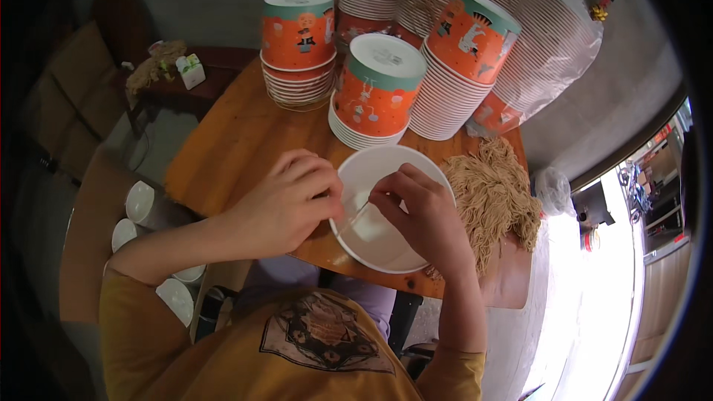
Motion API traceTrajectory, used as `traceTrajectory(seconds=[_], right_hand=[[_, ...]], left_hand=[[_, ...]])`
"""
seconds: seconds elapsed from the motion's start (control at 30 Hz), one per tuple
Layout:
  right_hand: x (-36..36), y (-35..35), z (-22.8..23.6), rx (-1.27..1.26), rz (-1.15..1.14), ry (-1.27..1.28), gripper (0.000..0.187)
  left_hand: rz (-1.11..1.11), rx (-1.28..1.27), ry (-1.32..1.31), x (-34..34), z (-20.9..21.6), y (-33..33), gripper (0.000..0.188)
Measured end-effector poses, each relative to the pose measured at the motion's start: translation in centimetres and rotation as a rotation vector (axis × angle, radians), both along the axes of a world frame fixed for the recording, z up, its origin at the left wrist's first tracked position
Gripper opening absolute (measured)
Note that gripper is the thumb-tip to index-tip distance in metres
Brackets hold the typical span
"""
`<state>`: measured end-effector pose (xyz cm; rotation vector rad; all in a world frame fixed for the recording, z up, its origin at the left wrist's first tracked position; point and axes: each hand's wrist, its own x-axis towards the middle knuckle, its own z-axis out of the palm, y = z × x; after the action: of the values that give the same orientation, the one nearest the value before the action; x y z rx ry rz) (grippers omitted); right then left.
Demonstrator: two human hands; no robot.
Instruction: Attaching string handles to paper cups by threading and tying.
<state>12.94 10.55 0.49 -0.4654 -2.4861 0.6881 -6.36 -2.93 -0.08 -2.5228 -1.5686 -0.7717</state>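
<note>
A white paper bucket [390,254] stands with its mouth toward me at the table's near edge. My right hand [427,215] reaches over its mouth, thumb and forefinger pinched on a thin pale string [359,214]. At the bucket's left rim, my left hand [293,197] has its fingers closed in a pinch, where the string's other end runs; the exact grip is partly hidden. Right of the bucket lies a heap of tan strings [490,197]. Just beyond the bucket, a short stack of upside-down orange and green paper buckets [375,100] nearly touches it.
More upside-down bucket stacks stand at the back left [298,41] and back right [468,44] of the wooden table [230,137]. A plastic-wrapped stack [553,41] leans behind. Several white-ended buckets [175,301] lie in a carton [93,252] at my left.
</note>
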Motion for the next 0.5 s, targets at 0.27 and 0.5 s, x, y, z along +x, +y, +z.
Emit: traceTrajectory(seconds=[0.27, 0.5], right_hand=[[-1.4, -1.1, -0.3, 0.068, -0.130, 0.027, 0.008], [-0.1, -1.6, -0.4, 0.267, -0.391, 0.042, 0.011]], left_hand=[[0.282, -0.008, -0.204, 2.0, -0.6, 1.1, 0.010], [0.278, 0.008, -0.254, 1.6, -1.3, 2.1, 0.009]])
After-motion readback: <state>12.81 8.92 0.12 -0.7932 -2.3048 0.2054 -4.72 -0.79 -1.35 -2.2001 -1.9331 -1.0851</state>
